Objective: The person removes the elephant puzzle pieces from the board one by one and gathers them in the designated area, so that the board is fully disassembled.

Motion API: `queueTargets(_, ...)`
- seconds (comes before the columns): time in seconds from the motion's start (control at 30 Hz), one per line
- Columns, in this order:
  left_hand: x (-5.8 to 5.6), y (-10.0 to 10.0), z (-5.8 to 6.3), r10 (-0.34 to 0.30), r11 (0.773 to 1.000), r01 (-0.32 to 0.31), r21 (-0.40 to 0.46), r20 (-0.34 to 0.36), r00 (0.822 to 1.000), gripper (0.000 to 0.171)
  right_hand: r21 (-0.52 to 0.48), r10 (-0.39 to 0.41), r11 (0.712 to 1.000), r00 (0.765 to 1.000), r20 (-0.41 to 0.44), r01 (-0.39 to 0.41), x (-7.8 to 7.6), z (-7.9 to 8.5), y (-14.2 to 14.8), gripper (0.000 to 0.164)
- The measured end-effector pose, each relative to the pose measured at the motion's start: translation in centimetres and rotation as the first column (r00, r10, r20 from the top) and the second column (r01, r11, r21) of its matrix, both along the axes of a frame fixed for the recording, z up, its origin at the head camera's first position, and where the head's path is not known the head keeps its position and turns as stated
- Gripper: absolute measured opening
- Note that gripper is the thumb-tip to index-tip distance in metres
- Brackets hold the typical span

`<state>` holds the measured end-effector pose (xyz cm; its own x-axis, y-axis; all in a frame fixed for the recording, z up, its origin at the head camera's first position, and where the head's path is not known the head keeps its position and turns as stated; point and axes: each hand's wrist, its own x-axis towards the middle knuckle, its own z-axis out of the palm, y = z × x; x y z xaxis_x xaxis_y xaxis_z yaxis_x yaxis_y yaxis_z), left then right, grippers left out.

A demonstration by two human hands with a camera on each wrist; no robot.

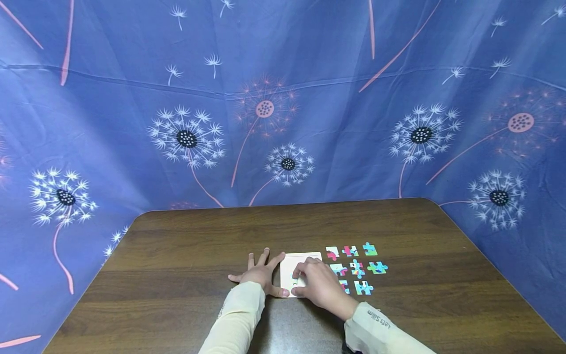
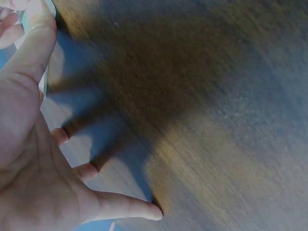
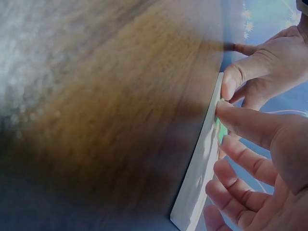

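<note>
A white square puzzle board [image 1: 289,260] lies on the table. My left hand [image 1: 261,273] spreads its fingers on the tabletop at the board's left side, with index fingertip and thumb [image 2: 36,45] at its edge. Above the board, my right hand [image 1: 319,284] bends over the lower left part, pinching a green puzzle piece [image 3: 222,131] between thumb and index finger. The other right fingers [image 3: 231,192] curl loosely near the board's side. Much of the piece is hidden behind the fingers.
To the right of the board lie several loose jigsaw pieces in rough rows, among them a green and blue piece [image 1: 378,268] and a blue and white piece [image 1: 363,287]. The brown wooden table [image 1: 199,246] ends at a blue dandelion-patterned cloth [image 1: 336,147].
</note>
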<state>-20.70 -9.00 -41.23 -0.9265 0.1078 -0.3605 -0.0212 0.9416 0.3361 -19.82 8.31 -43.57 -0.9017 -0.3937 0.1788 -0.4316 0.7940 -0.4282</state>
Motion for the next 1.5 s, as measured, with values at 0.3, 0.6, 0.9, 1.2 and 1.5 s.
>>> queueTargets(0.3,-0.2,-0.1,-0.1,-0.001,1.0,0.001,-0.01,-0.002,1.0,0.097,0.025,-0.009,1.0,1.0,0.006,0.009,-0.2,0.1,0.1,0.027)
queueTargets(0.6,-0.1,0.0,0.1,-0.005,1.0,0.005,-0.011,0.006,1.0,0.097,0.059,-0.043,0.997,0.999,-0.019,0.044,-0.6,0.3,0.4,0.022)
queueTargets(0.9,0.1,0.0,0.2,-0.006,1.0,0.006,-0.007,0.006,1.0,0.097,0.053,-0.019,0.998,1.0,-0.012,0.019,-0.9,0.4,0.9,0.027)
queueTargets(1.2,-0.1,0.0,0.1,-0.009,1.0,0.009,-0.017,0.016,1.0,0.098,0.058,0.025,0.998,1.0,-0.003,-0.025,-1.1,0.7,1.4,0.029)
queueTargets(1.5,-0.2,0.0,0.1,-0.012,0.999,0.013,-0.03,0.024,1.0,0.099,0.064,0.052,0.997,0.998,-0.041,-0.05,-1.2,0.6,1.8,0.031)
